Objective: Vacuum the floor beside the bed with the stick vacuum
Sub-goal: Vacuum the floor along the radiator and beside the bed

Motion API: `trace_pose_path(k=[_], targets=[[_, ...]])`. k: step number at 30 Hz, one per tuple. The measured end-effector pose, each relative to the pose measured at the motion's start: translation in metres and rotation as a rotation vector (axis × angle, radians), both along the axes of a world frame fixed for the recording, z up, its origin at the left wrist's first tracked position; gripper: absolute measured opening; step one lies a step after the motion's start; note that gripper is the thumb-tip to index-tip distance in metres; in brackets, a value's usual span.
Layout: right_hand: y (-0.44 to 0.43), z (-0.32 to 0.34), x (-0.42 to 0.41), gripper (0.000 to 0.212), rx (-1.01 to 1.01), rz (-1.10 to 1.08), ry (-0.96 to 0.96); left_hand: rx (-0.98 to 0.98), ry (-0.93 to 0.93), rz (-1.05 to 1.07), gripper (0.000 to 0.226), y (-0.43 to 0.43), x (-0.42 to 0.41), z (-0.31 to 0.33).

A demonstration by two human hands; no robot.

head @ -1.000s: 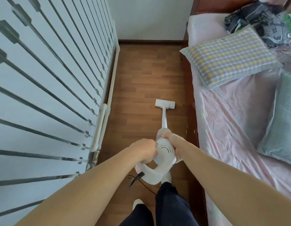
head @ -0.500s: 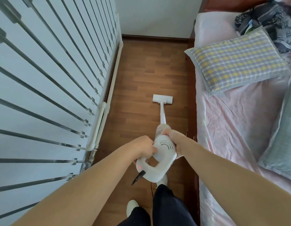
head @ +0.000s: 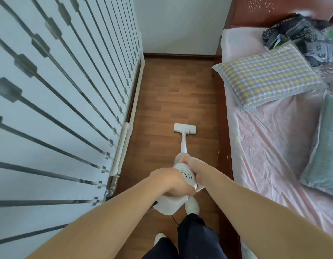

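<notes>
A white stick vacuum [head: 184,146] points away from me down a narrow strip of brown wooden floor [head: 178,94]. Its flat floor head [head: 184,128] rests on the boards about midway along the strip. My left hand [head: 171,181] wraps the rear of the white motor body from the left. My right hand [head: 194,168] clasps the body from the right, near where the tube joins. The bed [head: 270,146], covered in a pink sheet, runs along the right side of the floor strip.
A white wall with slanted metal bars [head: 59,90] and a white pipe [head: 124,144] at its base borders the floor on the left. A checked pillow [head: 264,75], a teal pillow [head: 328,146] and dark clothes [head: 300,36] lie on the bed. My feet stand below the vacuum.
The floor head has slid forward along the boards toward the far wall. Both hands keep their grip on the vacuum body and have moved forward with it.
</notes>
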State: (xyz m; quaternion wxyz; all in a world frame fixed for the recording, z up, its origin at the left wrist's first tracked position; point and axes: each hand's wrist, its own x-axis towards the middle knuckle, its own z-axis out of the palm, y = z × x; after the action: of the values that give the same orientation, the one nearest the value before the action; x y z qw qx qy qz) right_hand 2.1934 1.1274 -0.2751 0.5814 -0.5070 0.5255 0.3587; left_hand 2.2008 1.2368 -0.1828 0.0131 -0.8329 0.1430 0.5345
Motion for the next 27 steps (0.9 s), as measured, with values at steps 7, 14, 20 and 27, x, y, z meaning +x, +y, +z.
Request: trace_pose_path(k=[7, 14, 20, 27], targets=[[0.035, 0.004, -0.016, 0.041, 0.009, -0.008, 0.004, 0.015, -0.103, -0.073, 0.034, 0.026, -0.021, 0.006], [0.056, 0.003, -0.024, 0.041, 0.007, 0.015, 0.007, 0.099, -0.171, -0.03, 0.042, 0.041, -0.035, -0.004], [0.068, 0.001, -0.025, 0.049, -0.005, 0.001, -0.011, 0.177, -0.215, -0.029, 0.053, 0.042, -0.041, -0.006], [0.079, -0.007, -0.027, 0.066, -0.025, 0.014, 0.009, 0.234, -0.203, -0.024, 0.051, 0.047, -0.044, 0.002]])
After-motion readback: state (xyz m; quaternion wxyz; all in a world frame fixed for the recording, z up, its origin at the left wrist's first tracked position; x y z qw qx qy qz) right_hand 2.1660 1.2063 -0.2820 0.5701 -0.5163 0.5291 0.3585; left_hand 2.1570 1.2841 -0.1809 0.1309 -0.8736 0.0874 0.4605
